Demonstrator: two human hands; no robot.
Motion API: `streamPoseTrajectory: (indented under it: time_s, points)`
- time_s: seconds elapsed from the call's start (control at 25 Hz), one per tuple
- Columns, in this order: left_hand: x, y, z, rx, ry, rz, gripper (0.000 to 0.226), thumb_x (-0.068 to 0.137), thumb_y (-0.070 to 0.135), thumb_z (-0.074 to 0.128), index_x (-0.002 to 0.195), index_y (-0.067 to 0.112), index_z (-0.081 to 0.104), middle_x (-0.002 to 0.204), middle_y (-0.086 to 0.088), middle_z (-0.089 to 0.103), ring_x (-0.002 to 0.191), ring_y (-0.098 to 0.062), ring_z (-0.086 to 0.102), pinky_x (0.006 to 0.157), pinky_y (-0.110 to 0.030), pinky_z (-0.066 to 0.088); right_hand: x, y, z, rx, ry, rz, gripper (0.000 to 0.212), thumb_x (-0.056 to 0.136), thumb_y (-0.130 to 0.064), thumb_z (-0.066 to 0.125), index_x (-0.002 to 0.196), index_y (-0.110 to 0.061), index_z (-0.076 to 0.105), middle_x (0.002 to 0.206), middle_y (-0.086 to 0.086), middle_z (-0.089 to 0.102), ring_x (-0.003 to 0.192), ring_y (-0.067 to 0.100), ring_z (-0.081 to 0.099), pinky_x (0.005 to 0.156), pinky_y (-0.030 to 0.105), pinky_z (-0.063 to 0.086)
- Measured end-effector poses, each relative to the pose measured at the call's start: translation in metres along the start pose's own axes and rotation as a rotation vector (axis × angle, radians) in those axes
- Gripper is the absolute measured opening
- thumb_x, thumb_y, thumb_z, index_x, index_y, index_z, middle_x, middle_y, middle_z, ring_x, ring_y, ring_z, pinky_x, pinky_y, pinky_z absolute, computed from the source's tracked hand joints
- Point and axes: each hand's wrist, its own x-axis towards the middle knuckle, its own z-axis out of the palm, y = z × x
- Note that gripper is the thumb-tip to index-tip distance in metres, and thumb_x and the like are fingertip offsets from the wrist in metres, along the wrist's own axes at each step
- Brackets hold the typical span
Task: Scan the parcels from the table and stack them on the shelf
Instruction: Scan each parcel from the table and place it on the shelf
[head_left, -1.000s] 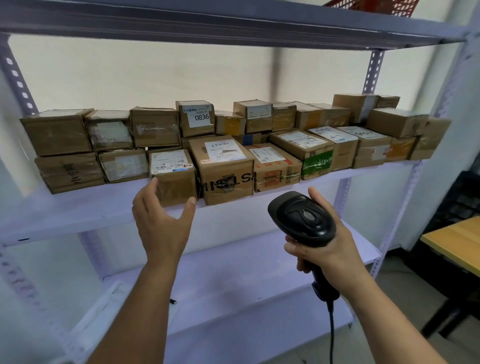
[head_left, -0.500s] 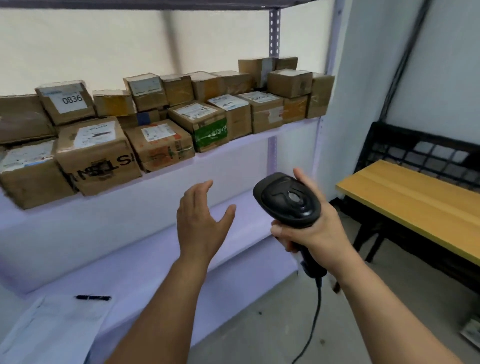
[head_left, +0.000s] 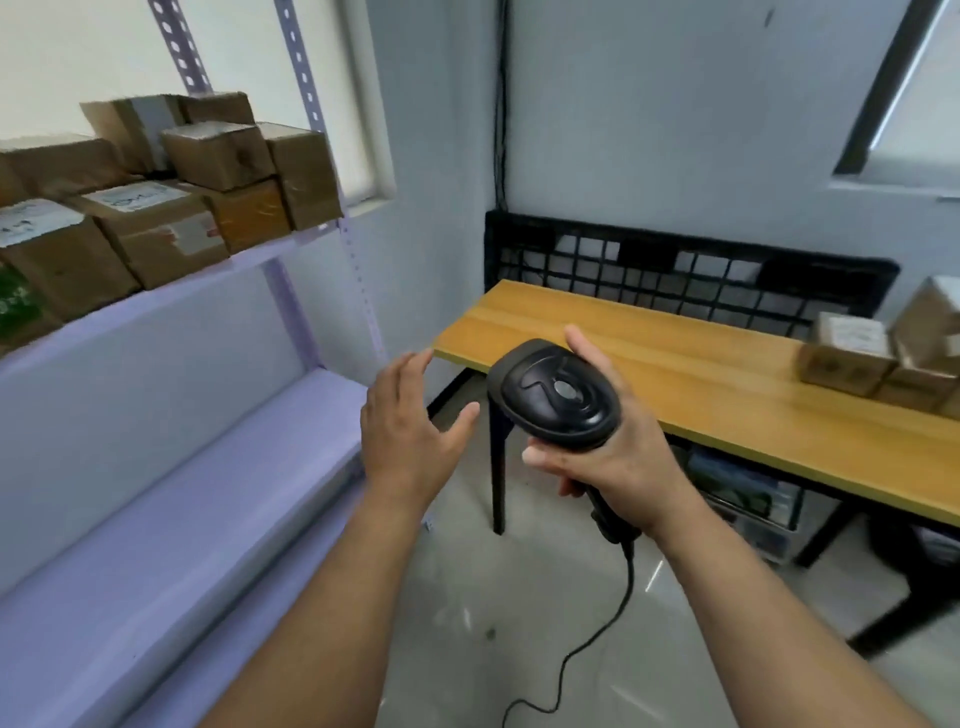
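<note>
Unscanned parcels sit at the wooden desk's far right; stacked parcels fill the shelf at left. The right hand grips a black scanner, fingers wrapped round its handle. The left hand hovers empty, fingers relaxed.

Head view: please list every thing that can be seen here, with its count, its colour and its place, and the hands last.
Shelf: one, pale purple, at left.
Shelf parcels: about ten, brown cardboard, stacked on the upper board.
Table: one, yellow wooden top with black legs, at right.
Table parcels: at least three, brown, at the table's right end.
Grid panel: one, black, against the wall behind the table.
Scanner: one, black, centre.
Cable: one, black, hangs from the scanner to the floor.
Left hand: open, holds nothing.
Right hand: grips the scanner.
</note>
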Motion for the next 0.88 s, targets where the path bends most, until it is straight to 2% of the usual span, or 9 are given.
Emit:
streamPoseTrajectory:
  time_s: [0.16,0.32,0.48,0.68,0.8,0.88]
  points:
    - [0.008,0.043,0.054,-0.074,-0.101,0.102,0.069,0.075,0.033,0.079,0.133,0.009,0.05,0.132,-0.013,0.052,0.12,-0.032,0.048,0.099,-0.042,0.038,-0.021,0.004,-0.051,0.0,0.125,0.044,0.105,0.061,-0.015,0.085,0.142,-0.05,0.028,0.125,-0.001,0.06,0.08,0.016,0.07,0.049,0.034,0.055]
    - [0.013,0.091,0.113,-0.171,-0.212,0.186,0.072,0.075,0.033,0.079,0.136,0.011,0.048,0.135,-0.01,0.05,0.124,-0.029,0.045,0.102,-0.044,0.039,-0.033,0.016,-0.106,-0.057,0.282,0.086,0.105,0.063,-0.013,0.088,0.142,-0.052,0.03,0.123,0.0,0.063,0.081,0.02,0.071,0.047,0.035,0.054]
    - [0.023,0.133,0.169,-0.241,-0.306,0.26,0.071,0.078,0.038,0.076,0.137,0.014,0.045,0.137,-0.007,0.047,0.129,-0.026,0.043,0.107,-0.045,0.037,-0.032,0.03,-0.157,-0.087,0.403,0.127,0.107,0.062,-0.014,0.09,0.143,-0.051,0.032,0.124,-0.005,0.063,0.078,0.019,0.07,0.052,0.049,0.057]
    - [0.057,0.182,0.247,-0.296,-0.416,0.304,0.072,0.082,0.041,0.071,0.143,0.018,0.039,0.144,-0.003,0.041,0.134,-0.021,0.035,0.11,-0.038,0.032,-0.004,0.047,-0.229,-0.114,0.549,0.159,0.105,0.058,-0.013,0.084,0.144,-0.045,0.032,0.122,-0.001,0.063,0.059,0.012,0.066,0.047,0.036,0.055]
    - [0.082,0.206,0.289,-0.312,-0.462,0.322,0.072,0.083,0.043,0.069,0.144,0.02,0.038,0.145,-0.001,0.04,0.134,-0.019,0.035,0.11,-0.037,0.032,0.017,0.057,-0.27,-0.138,0.613,0.179,0.106,0.058,-0.014,0.084,0.146,-0.043,0.033,0.119,-0.002,0.064,0.057,0.016,0.065,0.046,0.034,0.054]
    - [0.103,0.223,0.323,-0.323,-0.489,0.332,0.071,0.084,0.044,0.068,0.144,0.02,0.038,0.144,0.001,0.041,0.133,-0.017,0.036,0.11,-0.035,0.032,0.035,0.067,-0.301,-0.151,0.655,0.199,0.105,0.059,-0.014,0.085,0.144,-0.047,0.033,0.109,0.003,0.067,0.052,0.023,0.061,0.046,0.036,0.053]
